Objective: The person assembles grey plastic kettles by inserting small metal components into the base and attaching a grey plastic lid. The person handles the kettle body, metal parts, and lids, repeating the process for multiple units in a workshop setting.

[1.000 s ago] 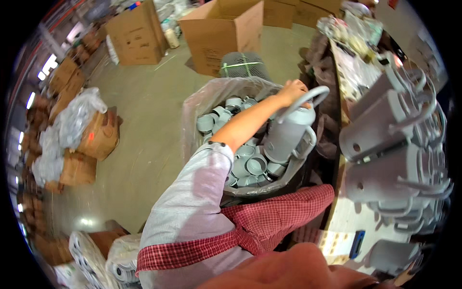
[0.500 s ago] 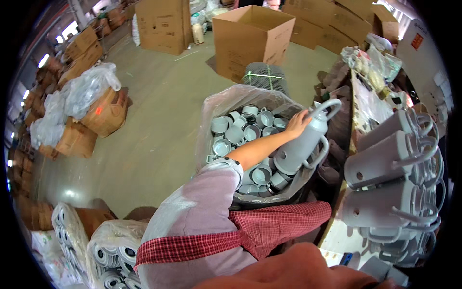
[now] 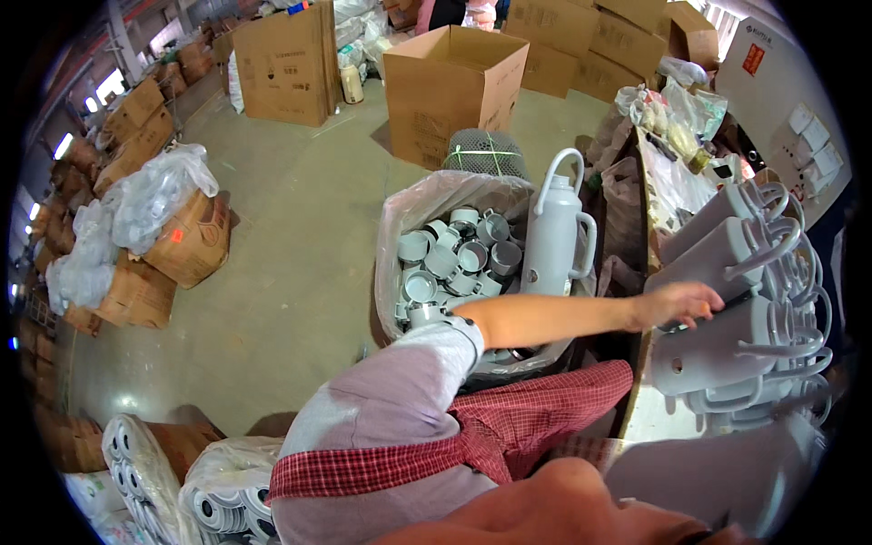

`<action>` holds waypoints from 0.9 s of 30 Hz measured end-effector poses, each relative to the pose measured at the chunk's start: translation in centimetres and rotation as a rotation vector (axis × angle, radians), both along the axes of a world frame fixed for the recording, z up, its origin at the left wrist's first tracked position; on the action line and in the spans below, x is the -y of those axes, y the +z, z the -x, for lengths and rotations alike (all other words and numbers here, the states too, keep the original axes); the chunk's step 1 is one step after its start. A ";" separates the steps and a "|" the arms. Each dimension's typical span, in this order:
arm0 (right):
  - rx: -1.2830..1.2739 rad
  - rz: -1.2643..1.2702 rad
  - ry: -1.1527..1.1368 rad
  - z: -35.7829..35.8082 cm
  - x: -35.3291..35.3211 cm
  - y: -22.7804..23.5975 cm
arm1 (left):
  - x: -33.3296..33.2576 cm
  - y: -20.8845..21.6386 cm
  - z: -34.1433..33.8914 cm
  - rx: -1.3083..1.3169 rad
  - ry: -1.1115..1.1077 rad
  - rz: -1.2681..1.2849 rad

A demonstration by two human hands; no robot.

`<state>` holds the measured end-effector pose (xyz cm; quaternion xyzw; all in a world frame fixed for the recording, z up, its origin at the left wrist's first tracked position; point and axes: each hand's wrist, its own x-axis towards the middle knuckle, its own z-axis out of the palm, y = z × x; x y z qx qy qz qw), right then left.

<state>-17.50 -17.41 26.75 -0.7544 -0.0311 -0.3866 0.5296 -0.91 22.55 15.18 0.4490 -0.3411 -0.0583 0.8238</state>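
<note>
My left hand reaches across to the right, its fingers loosely spread at the lying grey vacuum flasks on the table. Nothing shows in its grasp. Left of it, a grey handled flask stands almost upright, let go, in a plastic-lined bin among grey cups. A larger grey flask-like body fills the lower right, close to me. My right hand is out of sight.
A tall open carton stands beyond the bin, with a grey mesh roll between them. Bagged cartons sit at left. Bags of grey ring-shaped parts lie at lower left. The table runs along my right.
My left hand has let go of the flask in the bin and moved right to the flasks on the table. A large grey body has come in at the lower right.
</note>
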 end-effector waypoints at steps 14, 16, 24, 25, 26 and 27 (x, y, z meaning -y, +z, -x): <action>-0.097 0.165 0.334 -0.8 -22.2 -14.5 | -3.9 -5.9 7.7 -0.209 -0.113 0.017; -0.093 0.488 0.353 0.9 -23.9 -14.7 | -5.6 -7.0 8.0 -0.143 -0.020 -0.060; -0.058 0.747 0.480 4.7 -24.7 -18.9 | -8.5 -6.8 10.2 -0.152 0.244 -0.263; -0.013 0.806 0.445 4.8 -23.8 -19.5 | -7.8 -6.7 9.4 -0.126 0.199 -0.255; -0.096 0.845 0.505 5.6 -22.8 -18.7 | -8.3 -7.4 9.3 -0.135 0.218 -0.238; -0.181 0.895 0.543 6.5 -21.7 -17.5 | -8.2 -8.0 9.2 -0.130 0.192 -0.210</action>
